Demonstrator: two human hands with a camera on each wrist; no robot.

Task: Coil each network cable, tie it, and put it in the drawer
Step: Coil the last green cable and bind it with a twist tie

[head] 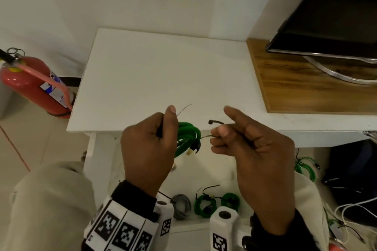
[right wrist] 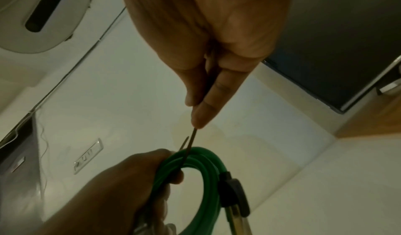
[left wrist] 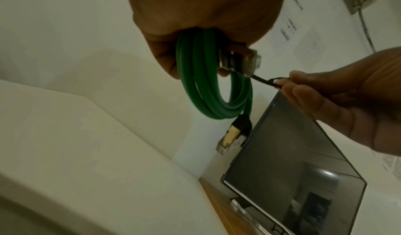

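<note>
My left hand [head: 155, 138] grips a coiled green network cable [head: 188, 134] above the open drawer [head: 204, 171]. One gold plug [left wrist: 230, 136] hangs below the coil [left wrist: 201, 91]. My right hand [head: 222, 133] pinches a thin black tie [head: 214, 122] that runs to the coil. The tie's thin tail [head: 183, 109] pokes up beside my left thumb. In the right wrist view the tie [right wrist: 192, 141] stretches from my right fingertips [right wrist: 199, 117] across the coil [right wrist: 204, 166] in my left hand [right wrist: 121, 187].
In the drawer lie a grey coil [head: 181, 207] and two tied green coils [head: 205, 205]. A white cabinet top [head: 163, 71] lies ahead, with a TV [head: 330, 16] on a wooden board at the right. A fire extinguisher [head: 32, 83] stands at the left. Loose green cables [head: 304, 167] lie on the floor at the right.
</note>
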